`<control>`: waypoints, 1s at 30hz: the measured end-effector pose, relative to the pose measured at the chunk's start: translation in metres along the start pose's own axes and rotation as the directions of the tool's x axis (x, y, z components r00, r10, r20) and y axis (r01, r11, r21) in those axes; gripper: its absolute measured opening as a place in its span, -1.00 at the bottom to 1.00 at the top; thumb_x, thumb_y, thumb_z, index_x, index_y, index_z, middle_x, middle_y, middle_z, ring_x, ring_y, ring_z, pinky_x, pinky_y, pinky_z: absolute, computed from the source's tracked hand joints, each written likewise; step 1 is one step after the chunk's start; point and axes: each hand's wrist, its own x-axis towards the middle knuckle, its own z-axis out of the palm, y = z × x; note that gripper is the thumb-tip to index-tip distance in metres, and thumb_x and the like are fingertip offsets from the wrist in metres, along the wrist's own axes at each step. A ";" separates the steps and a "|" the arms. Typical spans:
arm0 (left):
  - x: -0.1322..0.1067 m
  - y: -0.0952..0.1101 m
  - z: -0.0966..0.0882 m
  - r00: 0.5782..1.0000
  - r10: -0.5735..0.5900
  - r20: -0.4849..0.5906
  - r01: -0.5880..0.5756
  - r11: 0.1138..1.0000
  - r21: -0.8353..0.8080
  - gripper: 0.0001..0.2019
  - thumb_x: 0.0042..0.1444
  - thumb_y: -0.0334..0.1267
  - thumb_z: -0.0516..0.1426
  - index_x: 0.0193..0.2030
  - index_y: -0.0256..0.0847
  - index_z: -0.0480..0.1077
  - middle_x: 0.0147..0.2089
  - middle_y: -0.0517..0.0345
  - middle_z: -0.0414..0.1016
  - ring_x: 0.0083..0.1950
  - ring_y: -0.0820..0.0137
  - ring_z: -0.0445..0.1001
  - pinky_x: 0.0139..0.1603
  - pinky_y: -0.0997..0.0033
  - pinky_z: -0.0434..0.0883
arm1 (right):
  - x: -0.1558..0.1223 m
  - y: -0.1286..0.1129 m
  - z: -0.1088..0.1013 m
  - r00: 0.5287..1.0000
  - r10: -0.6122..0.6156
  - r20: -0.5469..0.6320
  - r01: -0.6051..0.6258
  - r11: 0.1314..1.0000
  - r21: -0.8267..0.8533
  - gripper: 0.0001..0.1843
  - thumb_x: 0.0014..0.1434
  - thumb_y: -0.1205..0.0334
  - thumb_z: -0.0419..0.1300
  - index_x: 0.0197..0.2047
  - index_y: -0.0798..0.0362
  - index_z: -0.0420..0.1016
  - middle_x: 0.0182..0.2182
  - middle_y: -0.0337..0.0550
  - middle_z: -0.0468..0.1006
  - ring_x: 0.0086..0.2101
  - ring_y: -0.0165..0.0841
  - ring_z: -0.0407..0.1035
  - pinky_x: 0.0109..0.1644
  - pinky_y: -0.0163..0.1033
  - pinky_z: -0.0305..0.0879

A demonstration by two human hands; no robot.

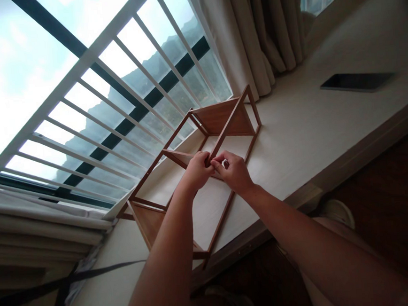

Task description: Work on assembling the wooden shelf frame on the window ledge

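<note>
A brown wooden shelf frame [228, 123] with several flat boards lies on its side across the pale window ledge [287, 132]. My left hand [200, 167] is closed around the upper rail near the middle board. Right beside it, my right hand [231, 169] is pinched, thumb and fingertips together at the same joint. A small dark end shows between the fingers of the right hand, too small to name. Both hands hide the joint itself and much of the middle board. The left forearm covers part of the end board [147, 218].
A dark flat tablet or phone [357, 82] lies on the ledge at the right. White window bars [121, 41] stand behind the shelf, with beige curtains [251, 31] on both sides. A dark strap [93, 271] crosses at lower left. The ledge drops off at its front edge [309, 192].
</note>
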 end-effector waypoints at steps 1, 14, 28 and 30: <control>0.000 0.000 0.000 1.000 0.000 0.000 0.000 1.000 -0.001 -0.76 0.03 -0.38 0.15 -0.51 -0.17 0.12 -0.41 0.26 0.20 -0.37 0.44 0.21 -0.33 0.39 0.18 | 0.000 0.000 0.000 1.000 -0.023 -0.001 0.023 0.999 -0.043 -0.80 0.24 0.09 0.17 -0.32 0.02 0.46 -0.40 -0.16 0.54 -0.44 -0.35 0.33 -0.30 -0.23 0.20; 0.000 0.003 0.000 1.000 -0.024 -0.004 0.024 0.999 -0.025 -0.88 0.05 -0.41 0.13 -0.46 -0.20 0.26 -0.37 0.22 0.27 -0.33 0.42 0.30 -0.29 0.40 0.26 | 0.006 0.001 -0.002 0.987 -0.017 0.160 0.044 0.985 -0.169 -0.54 0.36 -0.11 -0.01 -0.39 0.02 0.44 -0.56 -0.24 0.41 -0.49 -0.38 0.26 -0.37 -0.26 0.00; -0.002 0.005 0.001 0.997 -0.076 0.010 0.076 0.985 -0.156 -0.77 0.05 -0.11 0.27 -0.37 -0.22 0.41 -0.36 0.19 0.34 -0.35 0.39 0.37 -0.35 0.40 0.33 | 0.005 0.016 -0.029 0.969 0.087 0.230 -0.091 0.996 0.009 -0.61 0.31 0.18 -0.10 -0.27 0.05 0.55 -0.40 -0.16 0.52 -0.31 -0.29 0.38 -0.16 -0.21 0.22; -0.002 0.007 0.000 0.997 -0.071 0.015 0.073 0.987 -0.142 -0.71 0.03 -0.02 0.28 -0.37 -0.22 0.43 -0.36 0.18 0.36 -0.35 0.38 0.36 -0.35 0.39 0.31 | 0.005 0.016 -0.035 0.966 0.086 0.242 -0.083 0.996 -0.021 -0.66 0.30 0.16 -0.04 -0.26 0.06 0.54 -0.33 -0.12 0.56 -0.24 -0.26 0.41 -0.10 -0.19 0.24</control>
